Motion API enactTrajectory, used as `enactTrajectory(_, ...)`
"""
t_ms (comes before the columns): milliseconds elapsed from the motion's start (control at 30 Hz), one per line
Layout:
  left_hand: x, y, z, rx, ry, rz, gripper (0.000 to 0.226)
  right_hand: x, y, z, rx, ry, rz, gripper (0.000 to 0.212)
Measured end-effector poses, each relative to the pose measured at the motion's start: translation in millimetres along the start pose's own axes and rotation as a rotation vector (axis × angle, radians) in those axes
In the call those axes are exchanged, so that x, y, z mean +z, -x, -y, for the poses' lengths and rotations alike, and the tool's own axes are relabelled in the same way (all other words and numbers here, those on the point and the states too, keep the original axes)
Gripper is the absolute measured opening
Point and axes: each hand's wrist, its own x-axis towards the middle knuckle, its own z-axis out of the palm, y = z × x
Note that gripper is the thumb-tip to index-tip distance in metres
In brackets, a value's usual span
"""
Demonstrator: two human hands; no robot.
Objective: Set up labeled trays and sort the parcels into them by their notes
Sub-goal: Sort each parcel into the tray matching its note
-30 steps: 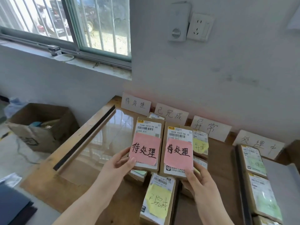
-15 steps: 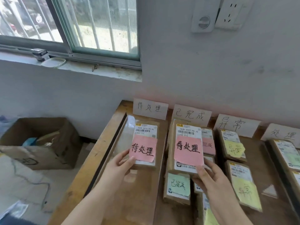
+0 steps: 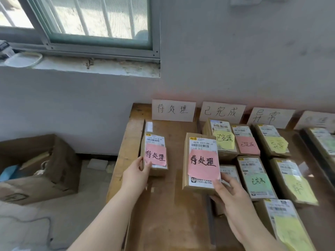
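The left hand [image 3: 138, 172] grips the near end of a small brown cardboard parcel with a pink note [image 3: 155, 154], thumb on top, fingers curled beneath. The parcel sits low just ahead of that hand, under the white handwritten card [image 3: 173, 109] whose characters match the note. Whether it touches the surface I cannot tell. The right hand [image 3: 231, 193] pinches the near corner of a larger brown cardboard parcel with a pink note [image 3: 201, 165] bearing the same characters, held raised and tilted between the two hands.

The step looks like laying both down under that card. Lower the small one flat first, snug to the side away from the right hand, then let go. The larger one should land just beside it, note upward, clear of the yellow-noted brown parcel [image 3: 223, 139] beyond the right hand, which sits under a different card. Set down, don't drag: sliding could peel the notes.
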Motion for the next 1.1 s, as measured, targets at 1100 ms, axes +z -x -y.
enactTrajectory(1100, -1, -40, 1, 0.626, -0.769, 0.085, 0.054, 45, -15, -27, 0.098, 0.133, 0.010, 0.044)
